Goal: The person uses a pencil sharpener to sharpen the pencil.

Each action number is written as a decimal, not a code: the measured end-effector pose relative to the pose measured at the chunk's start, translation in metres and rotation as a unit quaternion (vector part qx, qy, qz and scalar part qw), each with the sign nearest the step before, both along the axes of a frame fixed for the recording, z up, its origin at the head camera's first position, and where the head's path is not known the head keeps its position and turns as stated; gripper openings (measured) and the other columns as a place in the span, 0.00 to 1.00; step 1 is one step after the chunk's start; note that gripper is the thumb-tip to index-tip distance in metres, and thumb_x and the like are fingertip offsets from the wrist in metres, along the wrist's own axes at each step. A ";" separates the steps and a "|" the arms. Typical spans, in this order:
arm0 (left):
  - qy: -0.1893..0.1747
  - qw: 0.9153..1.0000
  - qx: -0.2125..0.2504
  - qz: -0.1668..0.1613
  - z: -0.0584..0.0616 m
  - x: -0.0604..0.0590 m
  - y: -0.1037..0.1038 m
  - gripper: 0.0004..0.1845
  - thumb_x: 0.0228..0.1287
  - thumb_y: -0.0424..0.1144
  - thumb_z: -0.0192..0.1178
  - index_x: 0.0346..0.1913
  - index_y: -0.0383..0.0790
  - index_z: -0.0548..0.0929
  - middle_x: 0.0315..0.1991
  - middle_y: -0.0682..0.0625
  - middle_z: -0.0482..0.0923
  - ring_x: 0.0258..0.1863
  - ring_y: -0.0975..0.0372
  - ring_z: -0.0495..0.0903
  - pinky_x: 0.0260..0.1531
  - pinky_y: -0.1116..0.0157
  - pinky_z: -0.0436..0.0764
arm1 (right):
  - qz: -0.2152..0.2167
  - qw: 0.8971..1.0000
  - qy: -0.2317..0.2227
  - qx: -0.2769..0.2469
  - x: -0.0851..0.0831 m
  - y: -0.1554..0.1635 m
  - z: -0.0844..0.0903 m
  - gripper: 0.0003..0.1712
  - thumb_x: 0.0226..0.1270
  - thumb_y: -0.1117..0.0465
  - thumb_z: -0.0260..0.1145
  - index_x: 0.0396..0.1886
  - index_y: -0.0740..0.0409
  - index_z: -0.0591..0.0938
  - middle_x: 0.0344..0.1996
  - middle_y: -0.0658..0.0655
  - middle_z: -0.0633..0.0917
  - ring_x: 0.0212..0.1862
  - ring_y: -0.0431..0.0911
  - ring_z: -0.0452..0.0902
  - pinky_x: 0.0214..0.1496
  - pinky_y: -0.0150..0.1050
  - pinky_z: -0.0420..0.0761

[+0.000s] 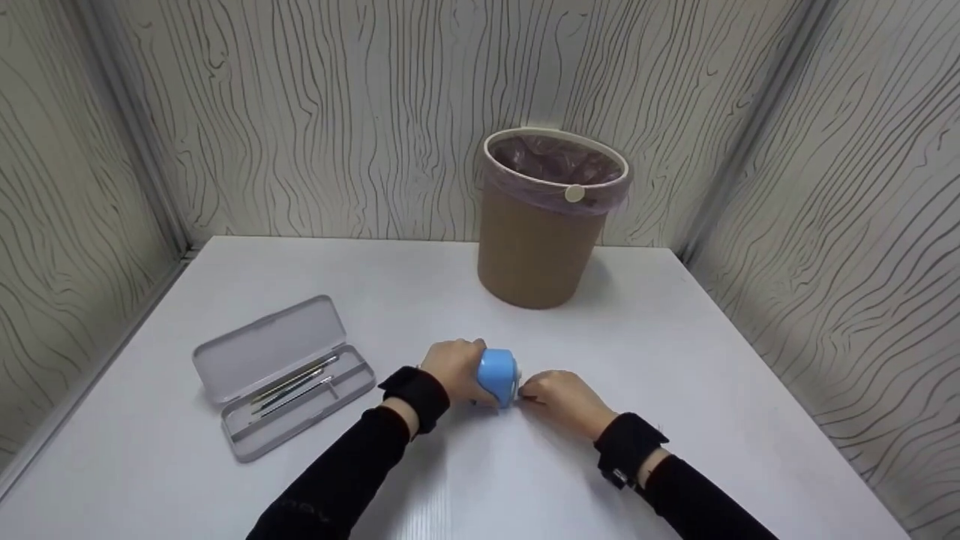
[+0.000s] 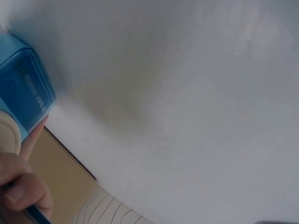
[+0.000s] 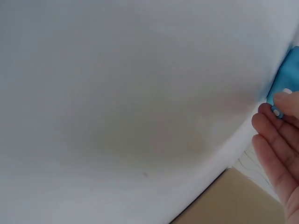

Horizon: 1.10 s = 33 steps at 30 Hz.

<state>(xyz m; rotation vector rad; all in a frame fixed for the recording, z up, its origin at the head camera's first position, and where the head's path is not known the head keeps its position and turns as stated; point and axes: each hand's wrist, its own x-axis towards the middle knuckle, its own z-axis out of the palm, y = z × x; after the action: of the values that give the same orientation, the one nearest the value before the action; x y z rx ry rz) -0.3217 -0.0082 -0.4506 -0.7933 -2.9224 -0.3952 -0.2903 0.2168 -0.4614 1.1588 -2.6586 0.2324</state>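
A round tan plastic waste bin (image 1: pixel 538 247) lined with a pink bag stands at the far right of the white table (image 1: pixel 675 360), well apart from an open grey metal pencil case (image 1: pixel 281 375) holding slim pens at the near left.

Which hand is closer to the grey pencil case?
Left. The left hand grips the blue sharpener, on the side toward the open pencil case. The right hand touches the sharpener's far side, farther from the case.
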 end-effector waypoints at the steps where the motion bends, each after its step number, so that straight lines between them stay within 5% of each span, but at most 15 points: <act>1: -0.002 1.000 -0.001 0.001 0.001 0.000 0.000 0.39 0.40 0.64 0.80 0.49 0.39 0.81 0.41 0.46 0.89 0.38 0.57 0.88 0.41 0.60 0.88 | 0.004 1.000 0.000 0.000 0.002 0.001 0.001 0.08 0.60 0.70 0.73 0.39 0.60 0.92 0.34 0.54 0.93 0.40 0.47 0.91 0.44 0.40 0.89; 11: -0.041 0.999 -0.021 0.018 0.006 -0.001 0.001 0.43 0.43 0.63 0.80 0.57 0.40 0.80 0.48 0.45 0.89 0.46 0.55 0.88 0.52 0.57 0.87 | 0.011 1.000 -0.003 -0.009 0.016 0.004 0.016 0.08 0.63 0.68 0.73 0.42 0.61 0.91 0.36 0.55 0.93 0.39 0.46 0.90 0.44 0.39 0.90; 20: -0.036 0.999 -0.030 0.023 0.007 0.002 0.002 0.43 0.43 0.65 0.80 0.57 0.39 0.80 0.49 0.45 0.89 0.47 0.55 0.89 0.52 0.57 0.88 | 0.014 0.999 0.029 -0.001 0.022 0.009 0.025 0.09 0.63 0.67 0.73 0.43 0.60 0.90 0.36 0.54 0.93 0.39 0.45 0.89 0.44 0.37 0.89; 33: -0.017 0.998 -0.056 0.012 0.009 0.000 0.002 0.43 0.43 0.67 0.78 0.56 0.40 0.81 0.47 0.45 0.90 0.45 0.57 0.89 0.49 0.58 0.88 | 0.008 0.995 0.091 -0.047 0.005 0.009 0.047 0.08 0.63 0.68 0.73 0.42 0.60 0.89 0.36 0.54 0.91 0.39 0.46 0.88 0.43 0.39 0.89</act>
<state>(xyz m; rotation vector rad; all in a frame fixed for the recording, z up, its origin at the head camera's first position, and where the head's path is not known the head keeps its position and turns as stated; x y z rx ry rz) -0.3216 -0.0061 -0.4413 -0.7722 -3.0045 -0.2464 -0.2849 0.2254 -0.4144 1.1157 -2.4541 0.2383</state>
